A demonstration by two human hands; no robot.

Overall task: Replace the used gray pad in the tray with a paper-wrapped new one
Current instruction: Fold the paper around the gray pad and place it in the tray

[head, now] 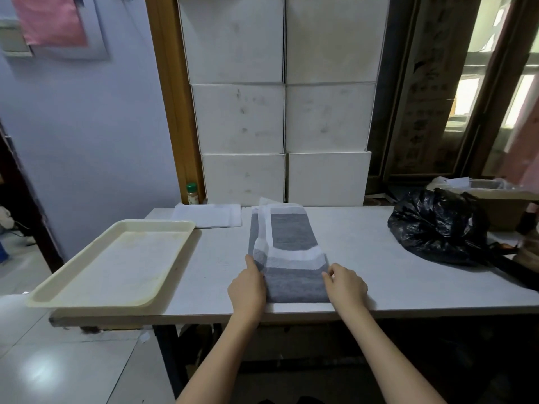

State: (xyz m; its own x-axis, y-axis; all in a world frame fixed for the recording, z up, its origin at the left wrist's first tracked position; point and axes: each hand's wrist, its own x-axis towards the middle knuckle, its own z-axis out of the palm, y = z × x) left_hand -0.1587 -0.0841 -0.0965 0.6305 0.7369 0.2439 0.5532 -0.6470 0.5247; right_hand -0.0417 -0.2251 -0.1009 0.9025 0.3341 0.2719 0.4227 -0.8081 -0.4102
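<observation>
A gray pad [293, 233] lies in the middle of the white table, partly wrapped in thin white paper [287, 256] that is folded across it and up its left side. My left hand [248, 287] holds the pad's near left edge, thumb on top. At the near right edge my right hand [345, 284] pinches the pad and paper. The cream plastic tray [87, 282] sits to the left, overhanging the table's left edge, with nothing in it.
A stack of white paper sheets [210, 215] lies at the table's back left. A black plastic bag [440, 225] sits at the right, with a cardboard box [507, 205] behind it. White boxes [285, 118] are stacked against the wall behind the table.
</observation>
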